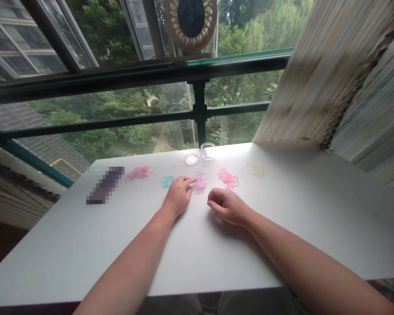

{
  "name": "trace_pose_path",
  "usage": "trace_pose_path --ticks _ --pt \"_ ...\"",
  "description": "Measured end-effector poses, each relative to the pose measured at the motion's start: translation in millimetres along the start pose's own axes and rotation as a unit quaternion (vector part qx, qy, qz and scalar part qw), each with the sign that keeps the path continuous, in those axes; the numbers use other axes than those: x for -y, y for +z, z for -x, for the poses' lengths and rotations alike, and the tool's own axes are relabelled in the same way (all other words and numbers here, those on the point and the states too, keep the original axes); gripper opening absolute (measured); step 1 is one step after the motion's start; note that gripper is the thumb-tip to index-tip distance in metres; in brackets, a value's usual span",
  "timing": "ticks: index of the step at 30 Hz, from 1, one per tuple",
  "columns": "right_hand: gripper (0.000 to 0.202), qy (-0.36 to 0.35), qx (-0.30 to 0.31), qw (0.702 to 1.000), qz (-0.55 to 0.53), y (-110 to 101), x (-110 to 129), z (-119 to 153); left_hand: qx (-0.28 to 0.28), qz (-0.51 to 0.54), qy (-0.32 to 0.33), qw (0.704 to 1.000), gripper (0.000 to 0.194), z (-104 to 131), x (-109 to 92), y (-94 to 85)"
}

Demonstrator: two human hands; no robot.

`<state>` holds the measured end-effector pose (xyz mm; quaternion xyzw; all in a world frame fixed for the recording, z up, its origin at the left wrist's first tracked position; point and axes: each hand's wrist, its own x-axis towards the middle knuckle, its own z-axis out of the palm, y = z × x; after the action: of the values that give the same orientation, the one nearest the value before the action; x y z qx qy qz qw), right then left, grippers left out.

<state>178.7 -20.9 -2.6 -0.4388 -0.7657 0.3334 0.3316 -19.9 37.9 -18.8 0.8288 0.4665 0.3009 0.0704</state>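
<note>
Small heaps of thin, band-like pieces lie in a row on the white table (111, 245). My left hand (180, 192) rests between the blue heap (167, 181) and the purple heap (200, 183), its index finger stretched out and touching the purple pieces. Loosely curled, my right hand (226, 204) is on the table just in front of the pink-red heap (229, 178); whether anything is inside its fingers is hidden. A darker pink heap (138, 173) lies at the left, and a pale yellow one (258, 170) at the right.
Behind the heaps stand a clear round container (208, 152) and a flat clear lid (191, 159). A dark, pixelated rectangular object (105, 185) lies at the table's left. Beyond are a green railing (134, 78), a round fan-like object (191, 22) and a curtain (315, 74) on the right.
</note>
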Motion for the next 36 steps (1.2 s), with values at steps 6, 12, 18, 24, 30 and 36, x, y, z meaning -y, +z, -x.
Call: trace_pose_path --ticks 6,12,18,24,30,36 --pt "0.007 0.013 0.017 1.000 0.017 -1 -5 -1 -0.012 0.036 -0.015 0.999 0.028 5 -7 -4.5" --pt "0.012 0.020 0.031 0.999 0.017 -2 -10 -3 -0.072 0.021 -0.102 0.992 0.018 6 15 -25.0" --pt "0.012 0.021 0.038 0.999 0.022 -1 -11 -1 -0.160 -0.082 -0.336 0.924 0.032 41 82 -81.9" --pt "0.014 0.014 0.046 0.998 0.051 -1 -11 -1 -0.098 -0.103 -0.389 0.910 0.032 64 106 -92.3" --pt "0.015 0.019 0.045 0.997 0.062 1 -12 -2 -0.098 -0.105 -0.395 0.907 0.019 55 109 -89.2" --pt "0.015 0.019 0.041 0.997 0.064 2 -10 0 -0.110 -0.113 -0.382 0.911 0.018 57 110 -87.8"
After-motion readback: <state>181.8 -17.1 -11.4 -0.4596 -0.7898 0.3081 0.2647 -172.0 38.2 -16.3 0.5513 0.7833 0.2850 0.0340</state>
